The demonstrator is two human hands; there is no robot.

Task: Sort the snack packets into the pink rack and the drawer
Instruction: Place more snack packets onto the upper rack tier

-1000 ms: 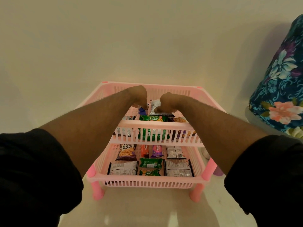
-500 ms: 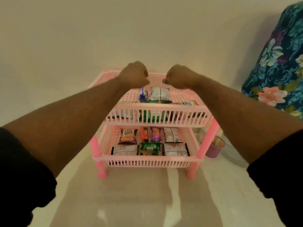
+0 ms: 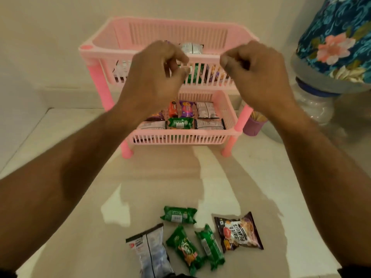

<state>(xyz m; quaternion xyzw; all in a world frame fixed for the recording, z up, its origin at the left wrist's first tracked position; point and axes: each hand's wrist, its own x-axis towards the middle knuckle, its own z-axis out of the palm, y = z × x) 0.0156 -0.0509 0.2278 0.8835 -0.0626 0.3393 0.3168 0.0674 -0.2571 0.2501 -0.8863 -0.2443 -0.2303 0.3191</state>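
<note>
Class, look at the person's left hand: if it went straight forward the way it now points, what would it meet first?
Probably the slatted front wall of the pink rack's top tier. The left hand, fingers loosely curled and empty, appears level with it, though depth is unclear from one view.

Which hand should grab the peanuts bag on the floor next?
Probably the right hand. It is empty, and the peanuts bag lies at the right end of the loose packets, nearer the right arm. The left hand is empty too, but would have to cross over the green packets.
</note>
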